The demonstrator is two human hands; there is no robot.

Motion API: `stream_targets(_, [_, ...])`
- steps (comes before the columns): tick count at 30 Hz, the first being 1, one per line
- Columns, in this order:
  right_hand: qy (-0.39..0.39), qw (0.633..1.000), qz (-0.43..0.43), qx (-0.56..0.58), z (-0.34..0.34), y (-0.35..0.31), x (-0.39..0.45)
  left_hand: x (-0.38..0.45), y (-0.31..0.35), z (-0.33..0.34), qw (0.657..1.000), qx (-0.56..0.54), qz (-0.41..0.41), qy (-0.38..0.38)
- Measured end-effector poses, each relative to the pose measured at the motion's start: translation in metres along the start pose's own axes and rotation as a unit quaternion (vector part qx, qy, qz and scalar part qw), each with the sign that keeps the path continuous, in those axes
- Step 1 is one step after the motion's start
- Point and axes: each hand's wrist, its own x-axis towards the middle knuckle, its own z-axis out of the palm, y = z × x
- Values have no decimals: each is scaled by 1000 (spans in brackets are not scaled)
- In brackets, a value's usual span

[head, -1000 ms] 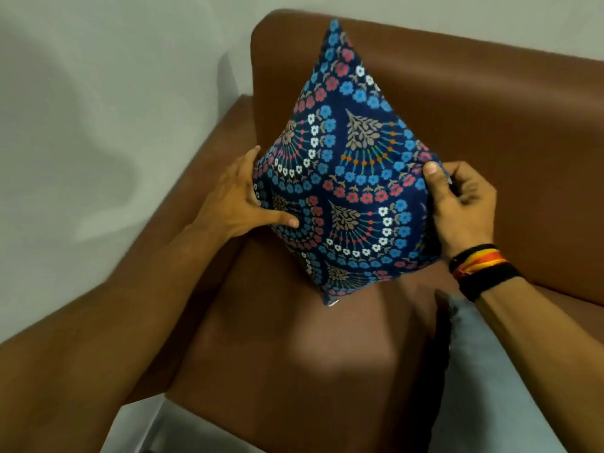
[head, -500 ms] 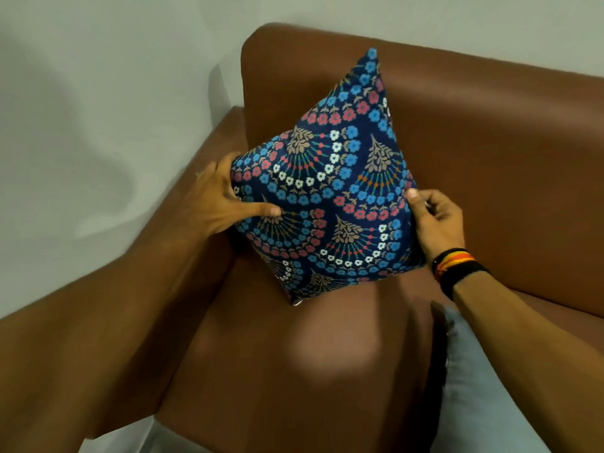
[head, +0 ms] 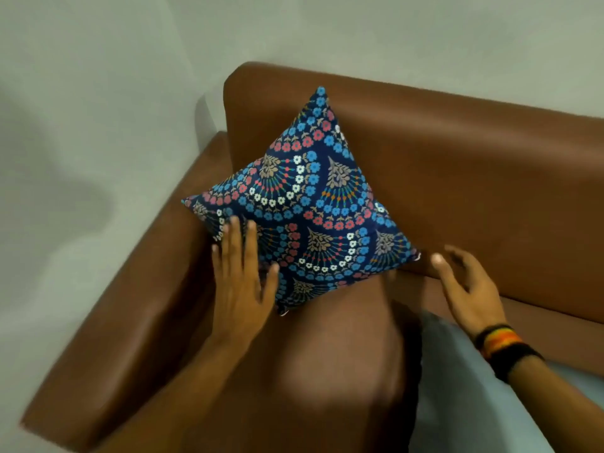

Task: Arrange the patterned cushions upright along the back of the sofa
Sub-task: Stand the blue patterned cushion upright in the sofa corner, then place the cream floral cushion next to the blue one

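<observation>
A dark blue cushion [head: 307, 204] with red, white and blue flower fans leans against the brown sofa back [head: 457, 165] in the left corner, standing on one corner like a diamond. My left hand [head: 242, 279] lies flat with fingers spread against the cushion's lower left side. Just off the cushion's right corner hovers my right hand [head: 467, 289], open with fingers apart and apart from the fabric; its wrist wears a black, orange and yellow band.
The sofa's left armrest [head: 130, 322] runs along a pale wall [head: 81, 125]. A light grey-blue cushion with a dark edge [head: 457, 403] lies on the seat at lower right, under my right forearm. Bare brown seat [head: 327, 371] shows in front of the patterned cushion.
The cushion went from being held in the air by both hands to leaning on the sofa back. My right hand let go and drew back; my left hand flattened against it.
</observation>
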Motion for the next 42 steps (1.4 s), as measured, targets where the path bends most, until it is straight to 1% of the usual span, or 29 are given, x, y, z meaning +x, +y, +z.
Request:
stream_targets(2, [1,996,37,-79,-42,46,-33,-48,29,19,996,-11,80,-27])
stream_targets(4, [11,980,94,-177,-86,95,-62,-97,61,38,986,-28,137,-87])
stream_targets(6, [26,959,148,-240,-124,150,-87,-145,100,52,972,-49,151,-172])
stream_targets(7, [30,954,166,-249,-137,172,-99,-166,117,57,963,-56,151,-214])
stream_targets(10, [35,951,222,-213,-171,220,-132,-213,175,76,933,-49,174,-310])
stream_targets(12, [45,951,257,-168,-181,240,-149,-232,204,92,922,-22,174,-346])
stream_targets(15, [37,947,310,-77,-194,255,-172,-254,244,120,921,-4,120,-371])
stream_targets(17, [0,938,347,-23,-195,261,-183,-263,255,130,920,-19,71,-385])
stream_targets(19, [-29,925,378,36,-195,270,-188,-265,264,135,916,-21,45,-398])
stream_targets(21, [-45,915,389,95,-191,274,-188,-258,269,130,895,-3,11,-445])
stream_targets(22, [-48,914,384,122,-190,272,-187,-254,268,127,889,0,-14,-457])
stream_targets(23, [-45,913,379,144,-189,268,-186,-251,267,126,891,4,-32,-454])
stream_targets(25, [-32,918,356,173,-192,256,-186,-245,270,124,909,27,-50,-414])
stream_targets(28, [-28,942,277,187,-207,226,-181,-228,285,109,926,51,-93,-362])
stream_targets(30, [-56,960,216,168,-227,202,-171,-212,288,89,938,3,-92,-333])
stream_targets(32, [-83,969,170,157,-249,179,-154,-191,284,65,946,-116,-69,-295])
stream_targets(33, [-82,969,164,168,-258,172,-138,-179,283,53,940,-186,-57,-281])
stream_targets(35, [-74,965,183,174,-279,154,-101,-158,288,32,915,-289,-29,-279])
stream_targets(37, [-87,956,223,171,-295,137,-65,-137,296,24,891,-328,21,-313])
stream_targets(38, [-95,945,254,183,-300,129,-48,-127,298,24,884,-325,41,-334])
stream_targets(39, [-91,926,285,230,-301,126,-32,-116,299,25,881,-308,61,-355])
stream_targets(41, [-61,877,343,331,-295,119,-6,-93,298,34,880,-248,81,-398])
stream_targets(42, [-65,862,364,346,-291,111,2,-82,300,38,878,-214,83,-420])
